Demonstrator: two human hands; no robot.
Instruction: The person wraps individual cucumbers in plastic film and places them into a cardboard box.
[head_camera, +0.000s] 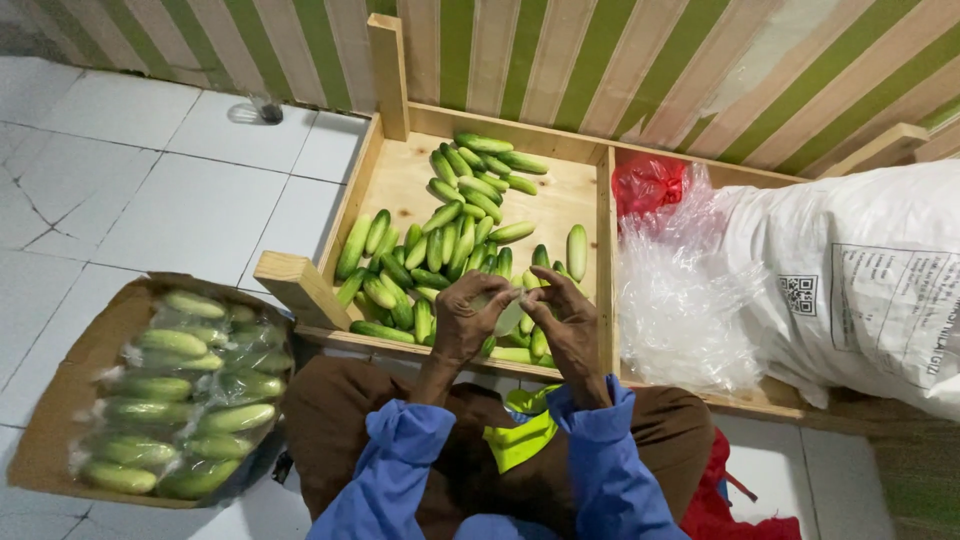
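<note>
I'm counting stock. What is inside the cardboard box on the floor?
The cardboard box holds pale green cucumbers wrapped in clear plastic, lying in rows across it. Only the top layer shows; whatever lies beneath is covered by the wrapped cucumbers.

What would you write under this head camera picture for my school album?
Both hands, left hand and right hand, hold one cucumber over a wooden tray of loose cucumbers, beside a cardboard box of bagged ones.

I hold one cucumber (507, 312) between my two hands, above the near edge of the tray. It is pale green, mostly hidden by my fingers, and looks wrapped in clear film; its tilt I cannot tell.
</note>
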